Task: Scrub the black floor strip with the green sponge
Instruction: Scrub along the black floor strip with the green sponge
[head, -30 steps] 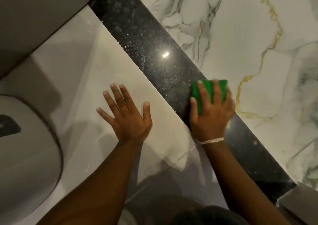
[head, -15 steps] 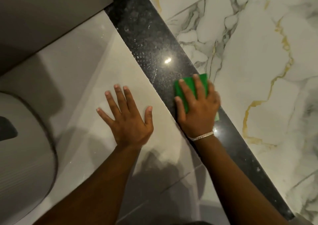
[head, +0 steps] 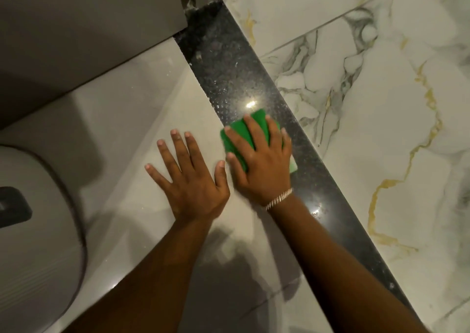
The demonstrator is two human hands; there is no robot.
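A black speckled floor strip [head: 229, 60] runs diagonally from the top centre to the lower right, wet with droplets on its upper part. My right hand [head: 262, 164] presses the green sponge [head: 244, 129] flat on the strip's left edge, fingers spread over it; most of the sponge is hidden under the hand. A bracelet circles that wrist. My left hand [head: 189, 180] lies flat and open on the pale tile [head: 132, 119] just left of the sponge, thumb close to my right hand.
A grey rounded bin or appliance [head: 33, 231] sits at the left edge. A grey cabinet or door panel [head: 89, 22] stands at the top left, meeting the strip's far end. White marble floor with gold veins [head: 381, 129] lies right of the strip.
My right hand has slid the sponge up along the strip toward its far end and its left edge, closer to my left hand. The left hand stays planted on the tile.
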